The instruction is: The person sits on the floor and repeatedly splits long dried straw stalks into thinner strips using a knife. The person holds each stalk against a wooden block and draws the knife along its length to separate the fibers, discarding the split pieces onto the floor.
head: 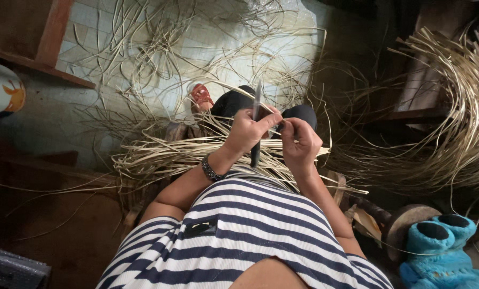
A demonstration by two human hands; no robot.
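Left hand (246, 131) clenched round a long dark-handled knife (255, 126), blade up; right hand (299, 140) pinching a thin pale cane strip (280, 124) against it, just above the lap bundle of flat straw-coloured splints (170, 155). Risk, as I judge it: blade slipping toward the right fingertips, or the strip splitting crooked.

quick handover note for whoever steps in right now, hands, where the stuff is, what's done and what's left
Left hand: closed around a dark-handled knife, blade pointing up.
Right hand: fingertips pinching a thin cane strip against the blade.
Materials: a bundle of pale strips lies across the lap; a big heap of strips sits to the right; loose strands are scattered on the tiled floor ahead.
Done: cannot tell how many strips are already trimmed.
Left: the strip in hand looks mid-work; the piles likely remain.
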